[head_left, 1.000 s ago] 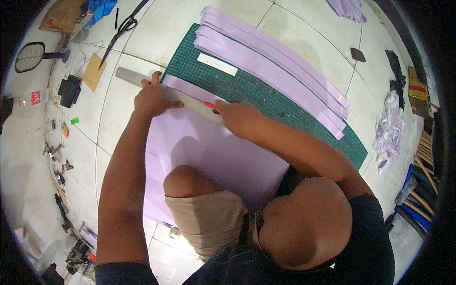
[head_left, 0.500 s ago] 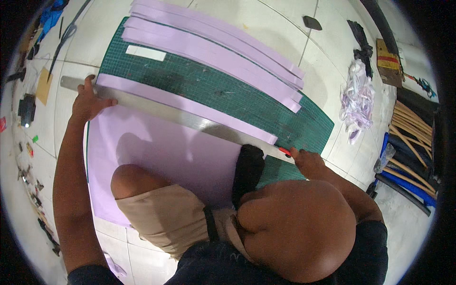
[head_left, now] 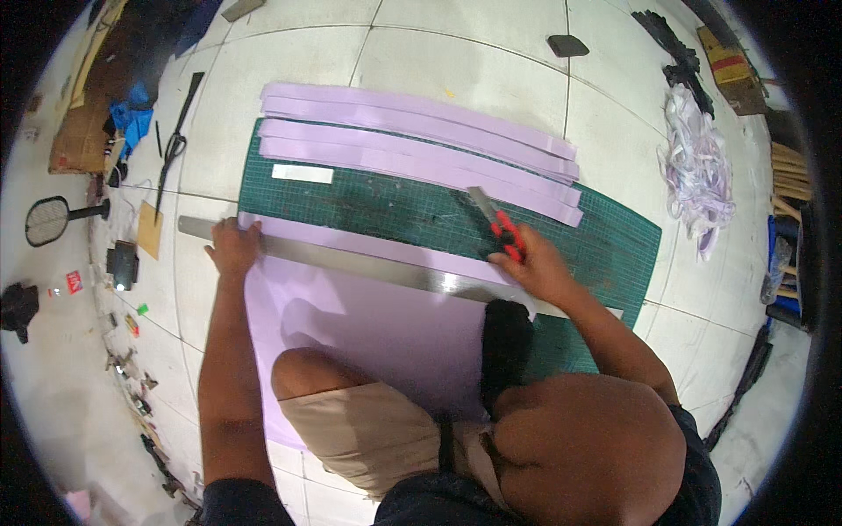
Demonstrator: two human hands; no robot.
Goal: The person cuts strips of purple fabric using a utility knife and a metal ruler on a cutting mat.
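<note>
My left hand (head_left: 235, 245) presses on the left end of a long metal ruler (head_left: 351, 261), its fingers bent over the far edge. A utility knife (head_left: 507, 235) with a red and black handle is in my closed right hand (head_left: 542, 267), its blade showing toward the far left. The knife is above the green cutting mat (head_left: 386, 195). Along the ruler's far side lies a narrow lilac strip (head_left: 368, 241); a wide lilac sheet (head_left: 395, 329) spreads on the near side. My foot in a black sock (head_left: 506, 346) rests against the ruler, right of the sheet.
Several lilac strips (head_left: 412, 114) lie across the mat's far edge. A small white rectangle (head_left: 303, 174) is on the mat. Scissors (head_left: 171, 151) lie at far left on the tiled floor (head_left: 465, 66). A pile of pale scraps (head_left: 699, 167) is at right, near a dark block (head_left: 567, 46).
My right hand has lifted the knife from the ruler's right part and moved it away from me over the mat. The left hand's spread fingers have drawn together on the ruler. The view has shifted.
</note>
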